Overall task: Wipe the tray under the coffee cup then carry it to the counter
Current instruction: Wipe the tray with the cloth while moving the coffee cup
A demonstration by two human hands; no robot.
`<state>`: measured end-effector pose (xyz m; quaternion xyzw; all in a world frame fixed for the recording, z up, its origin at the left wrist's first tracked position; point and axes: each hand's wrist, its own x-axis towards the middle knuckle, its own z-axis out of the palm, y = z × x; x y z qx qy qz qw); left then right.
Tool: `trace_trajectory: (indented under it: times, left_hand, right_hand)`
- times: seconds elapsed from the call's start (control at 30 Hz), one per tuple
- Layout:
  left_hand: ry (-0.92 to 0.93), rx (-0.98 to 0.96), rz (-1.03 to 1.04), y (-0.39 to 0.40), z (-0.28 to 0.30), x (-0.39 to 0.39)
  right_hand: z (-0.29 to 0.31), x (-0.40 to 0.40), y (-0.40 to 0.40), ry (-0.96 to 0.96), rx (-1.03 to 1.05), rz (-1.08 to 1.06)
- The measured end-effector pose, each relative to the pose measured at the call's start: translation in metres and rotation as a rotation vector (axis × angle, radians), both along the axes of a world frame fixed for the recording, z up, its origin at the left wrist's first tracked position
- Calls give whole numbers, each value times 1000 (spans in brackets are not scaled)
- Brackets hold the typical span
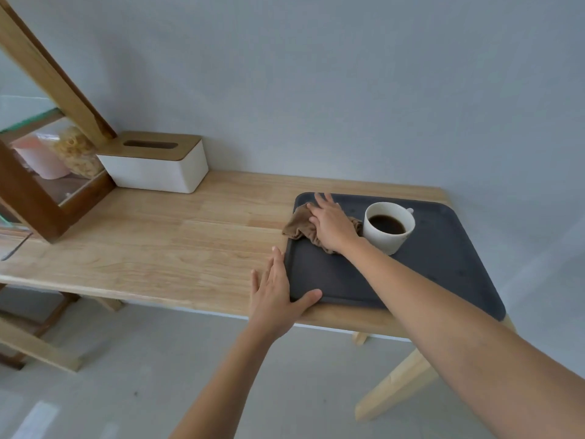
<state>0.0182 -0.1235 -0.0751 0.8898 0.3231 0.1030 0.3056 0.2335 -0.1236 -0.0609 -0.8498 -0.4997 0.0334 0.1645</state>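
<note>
A dark grey tray point(443, 264) lies at the right end of a light wooden table point(164, 242). A white cup point(387, 228) of black coffee stands on the tray's far middle. My right hand point(332, 224) presses flat on a crumpled brown cloth point(299, 228) at the tray's far left corner, just left of the cup. Part of the cloth hangs over the tray's left rim onto the table. My left hand point(278, 288) rests against the tray's near left corner, fingers spread along the left rim and thumb on the front rim.
A white tissue box point(155, 163) with a wooden lid stands at the back left by the wall. A wood-framed glass cabinet point(47, 172) fills the far left. The tray's near right corner overhangs the table edge. Grey floor lies below.
</note>
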Motion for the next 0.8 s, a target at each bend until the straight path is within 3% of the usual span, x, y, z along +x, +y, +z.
trace_trajectory:
  times: [0.27,0.43,0.8]
  left_hand:
    - [76,62,-36,2,-1,0]
    - [128,103,-51,2,-3,1]
    - [169,172,-48,4,-8,1]
  right_hand:
    - [4,17,13,47,163,-46]
    - [3,1,-2,108,46,-7]
    - [-6,-57,-84,139,78,177]
